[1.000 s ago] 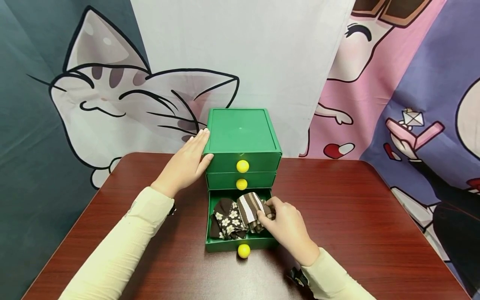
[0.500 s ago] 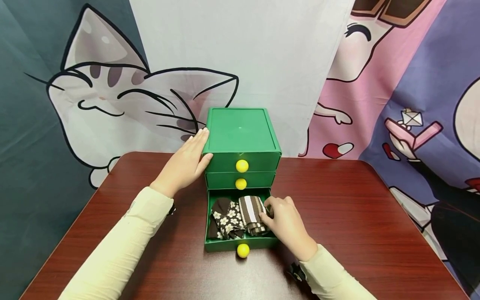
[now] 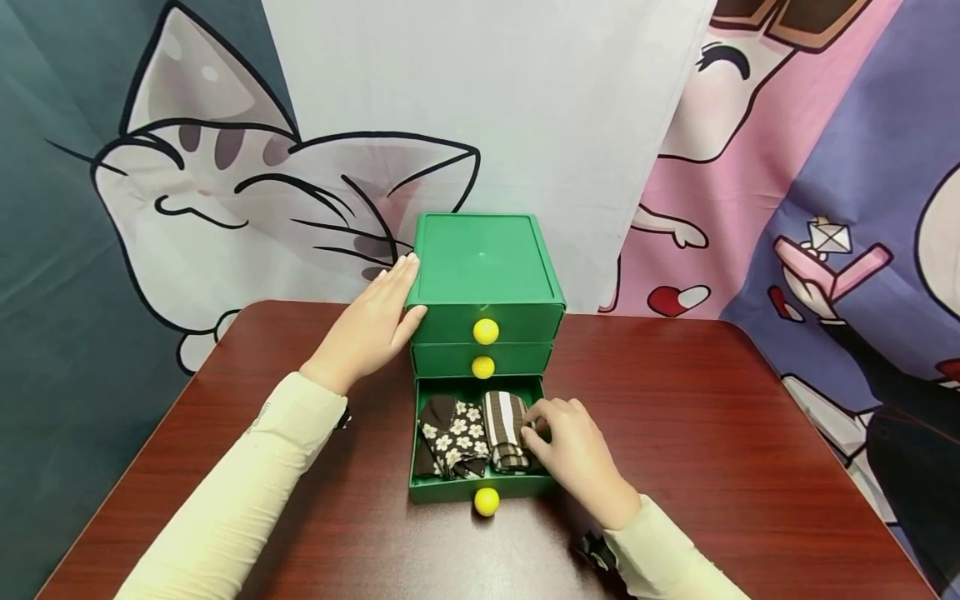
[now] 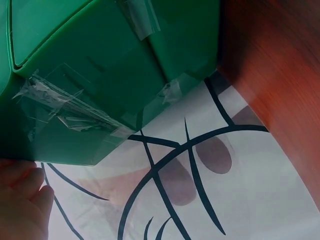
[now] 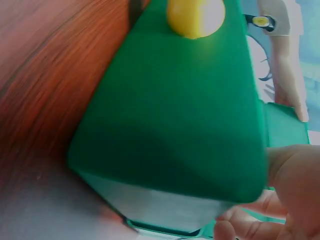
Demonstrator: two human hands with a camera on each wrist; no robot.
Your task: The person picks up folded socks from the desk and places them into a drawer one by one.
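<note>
A green three-drawer box (image 3: 482, 258) stands on the table with its bottom drawer (image 3: 450, 493) pulled out. My left hand (image 3: 367, 329) lies with straight fingers against the box's upper left edge. In the drawer's left half sit folded black socks (image 3: 457, 437) with white flowers. Beside them, on the right, are folded brown striped socks (image 3: 506, 429). My right hand (image 3: 573, 446) reaches over the drawer's right wall, its thumb and bent fingers pinching the right side of the striped socks. In the right wrist view, the drawer front hides the socks from sight.
Yellow ball knobs mark the drawers, the lowest knob (image 3: 487, 502) sticking out toward me. The two upper drawers (image 3: 442, 360) are closed. Reddish-brown tabletop (image 3: 660, 400) surrounds the box. Printed cloth (image 3: 570, 100) hangs behind it. Clear tape (image 4: 85, 112) shows on the box's side.
The striped socks have gone from tilted to lying straighter in the drawer's right half, shifted slightly right and apart from the flowered socks. My left hand has stayed on the box.
</note>
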